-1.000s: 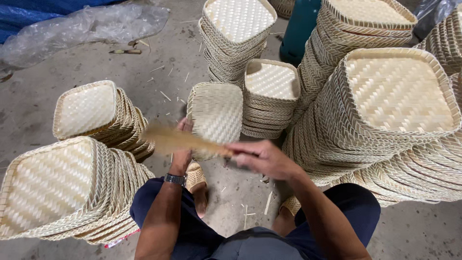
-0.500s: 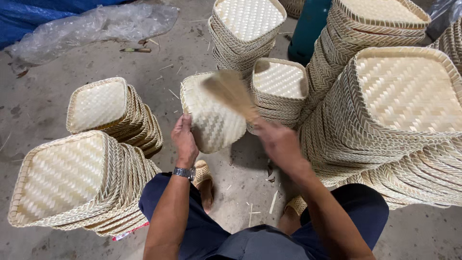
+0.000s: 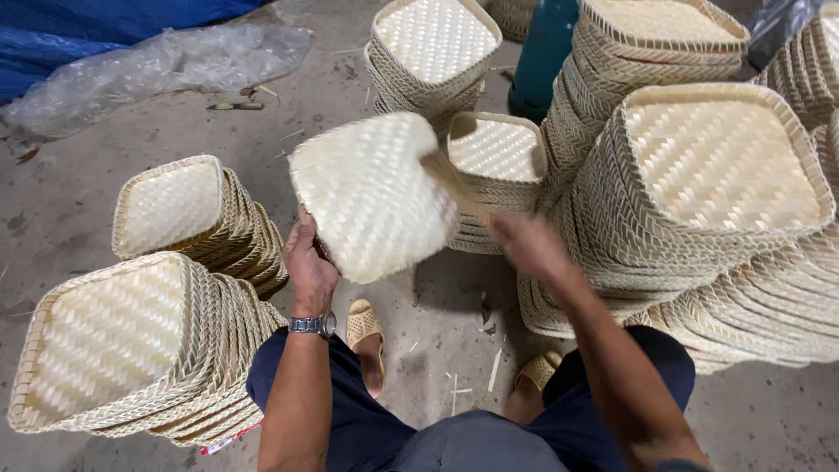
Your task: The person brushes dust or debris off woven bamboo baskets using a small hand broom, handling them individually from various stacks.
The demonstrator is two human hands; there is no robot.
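Observation:
My left hand (image 3: 310, 267) grips the lower edge of a square woven bamboo basket (image 3: 371, 197), held up with its bottom facing me. A wristwatch (image 3: 313, 325) sits on that wrist. My right hand (image 3: 529, 245) is blurred with motion and holds a thin flat bamboo strip (image 3: 450, 182) whose far end lies against the basket's right edge. I sit with my knees apart, feet in tan sandals (image 3: 365, 328) on the concrete floor.
Stacks of woven baskets surround me: two at the left (image 3: 114, 341) (image 3: 188, 210), one ahead (image 3: 498, 166), one farther back (image 3: 433, 44), tall ones at the right (image 3: 717, 175). A teal cylinder (image 3: 546, 52), clear plastic sheet (image 3: 157, 65) and blue tarp (image 3: 87, 26) lie behind.
The basket has risen and turned its bottom toward me. My right hand swung the bamboo strip from below the basket up and over to its right edge.

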